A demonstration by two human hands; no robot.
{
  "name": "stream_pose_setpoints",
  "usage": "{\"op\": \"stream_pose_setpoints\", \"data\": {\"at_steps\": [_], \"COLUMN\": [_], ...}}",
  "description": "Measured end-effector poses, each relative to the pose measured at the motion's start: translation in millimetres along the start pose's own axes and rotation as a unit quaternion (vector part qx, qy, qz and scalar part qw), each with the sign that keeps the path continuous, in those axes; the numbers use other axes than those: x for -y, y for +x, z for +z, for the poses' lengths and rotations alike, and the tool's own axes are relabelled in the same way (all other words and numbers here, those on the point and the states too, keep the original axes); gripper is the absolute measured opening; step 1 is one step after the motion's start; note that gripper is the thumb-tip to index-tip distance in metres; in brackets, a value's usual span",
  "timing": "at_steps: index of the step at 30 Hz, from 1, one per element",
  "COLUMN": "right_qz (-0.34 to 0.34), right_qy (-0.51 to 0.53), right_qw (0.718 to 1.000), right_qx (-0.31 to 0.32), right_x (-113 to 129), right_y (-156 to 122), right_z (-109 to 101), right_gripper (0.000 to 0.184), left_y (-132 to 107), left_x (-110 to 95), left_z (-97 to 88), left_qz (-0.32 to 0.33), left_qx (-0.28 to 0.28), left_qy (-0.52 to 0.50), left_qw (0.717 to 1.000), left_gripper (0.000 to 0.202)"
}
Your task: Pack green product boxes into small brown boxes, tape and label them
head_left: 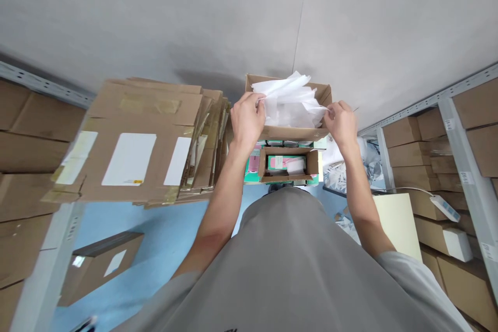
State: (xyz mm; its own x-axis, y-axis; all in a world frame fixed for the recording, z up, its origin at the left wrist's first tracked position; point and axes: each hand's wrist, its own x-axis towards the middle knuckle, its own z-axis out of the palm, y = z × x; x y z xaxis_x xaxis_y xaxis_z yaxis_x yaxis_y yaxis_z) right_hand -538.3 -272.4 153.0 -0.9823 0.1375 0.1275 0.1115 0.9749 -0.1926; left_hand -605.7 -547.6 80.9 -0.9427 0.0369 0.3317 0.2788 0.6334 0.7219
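Note:
An open cardboard box (288,133) at the far end of the work surface is stuffed with white packing paper (290,98). My left hand (246,119) pinches the left edge of the paper, fingers closed on it. At the box's right rim my right hand (342,123) grips the paper's right edge. Nearer to me sits a smaller open carton (264,163) with a pink and green packet (282,162) inside.
A thick stack of flattened cardboard boxes (143,145) with white labels lies to the left. Metal shelving (462,140) with brown cartons stands on the right, and crumpled paper (350,166) lies beside it. A small box (97,264) rests on the blue floor at lower left.

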Motion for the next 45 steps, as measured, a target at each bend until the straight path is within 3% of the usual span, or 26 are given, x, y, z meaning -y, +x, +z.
{"op": "stream_pose_setpoints", "data": {"at_steps": [3, 6, 8, 10, 13, 16, 19, 24, 28, 31, 34, 37, 42, 45], "right_qz": [-0.012, -0.044, -0.073, -0.089, -0.052, -0.044, -0.015, 0.026, 0.01, 0.008, 0.023, 0.045, 0.081, 0.094], "right_qy": [0.071, 0.139, 0.171, 0.175, 0.095, 0.105, 0.221, 0.357, 0.413, 0.475, 0.524, 0.537, 0.517, 0.492], "right_qw": [0.996, 0.989, 0.981, 0.972, 0.969, 0.961, 0.961, 0.934, 0.911, 0.88, 0.852, 0.842, 0.85, 0.859], "right_qx": [-0.046, -0.012, 0.049, 0.129, 0.221, 0.252, 0.167, 0.02, -0.01, -0.009, -0.006, 0.004, 0.065, 0.104], "right_x": [-3, -7, -11, -14, -18, -23, -32, -33, -14, -5, -7, -15, -27, -34], "right_y": [-37, -80, -101, -116, -129, -134, -130, -113, -108, -110, -115, -126, -145, -150], "right_z": [-20, -17, 8, 49, 112, 142, 133, 84, 63, 62, 67, 79, 126, 160], "right_gripper": [0.026, 0.02, 0.018, 0.018, 0.019, 0.02, 0.024, 0.034, 0.043, 0.059, 0.085, 0.083, 0.057, 0.053], "left_y": [-7, -21, -31, -38, -46, -50, -55, -59, -63, -77, -99, -126, -162, -175], "left_x": [-4, -11, -16, -18, -17, -11, -4, -3, -13, -17, -12, 0, 22, 31], "left_z": [-2.5, -6.1, -8.2, -9.1, -8.1, -6.3, -3.9, 1.8, -0.7, -7.9, -13.6, -11.2, 14.3, 33.4], "left_qz": [-0.003, -0.003, 0.006, 0.021, 0.028, 0.031, 0.029, -0.022, -0.056, -0.072, -0.06, -0.048, -0.063, -0.115], "left_qx": [0.004, -0.019, -0.046, -0.069, -0.079, -0.07, -0.07, -0.085, -0.065, -0.003, 0.104, 0.184, 0.238, 0.205], "left_qy": [-0.001, -0.026, -0.062, -0.103, -0.145, -0.162, -0.172, -0.195, -0.233, -0.259, -0.25, -0.215, -0.165, -0.106], "left_qw": [1.0, 0.999, 0.997, 0.992, 0.986, 0.984, 0.982, 0.977, 0.969, 0.963, 0.961, 0.958, 0.955, 0.966], "left_gripper": [0.025, 0.032, 0.038, 0.041, 0.039, 0.036, 0.034, 0.033, 0.035, 0.039, 0.038, 0.029, 0.03, 0.027]}}
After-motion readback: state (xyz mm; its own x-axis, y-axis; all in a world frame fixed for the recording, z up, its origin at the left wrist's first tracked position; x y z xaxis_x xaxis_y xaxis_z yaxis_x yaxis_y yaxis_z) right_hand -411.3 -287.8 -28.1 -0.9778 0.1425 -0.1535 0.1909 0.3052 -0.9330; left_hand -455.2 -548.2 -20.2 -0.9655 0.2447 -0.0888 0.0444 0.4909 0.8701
